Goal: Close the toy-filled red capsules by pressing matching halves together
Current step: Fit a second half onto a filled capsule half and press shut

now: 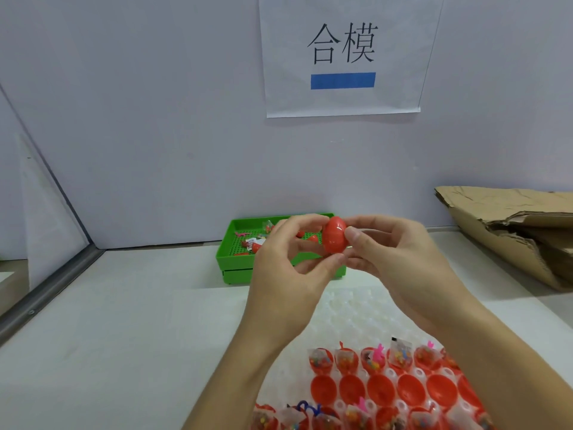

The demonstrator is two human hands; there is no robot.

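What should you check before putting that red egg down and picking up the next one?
1. Both hands hold the red egg: ok, left hand and right hand pinch it.
2. Halves fully snapped shut: cannot tell, fingers hide part of the seam.
3. Room in the green tray: ok.
4. Filled halves waiting: ok.
5. Empty halves to match: ok.
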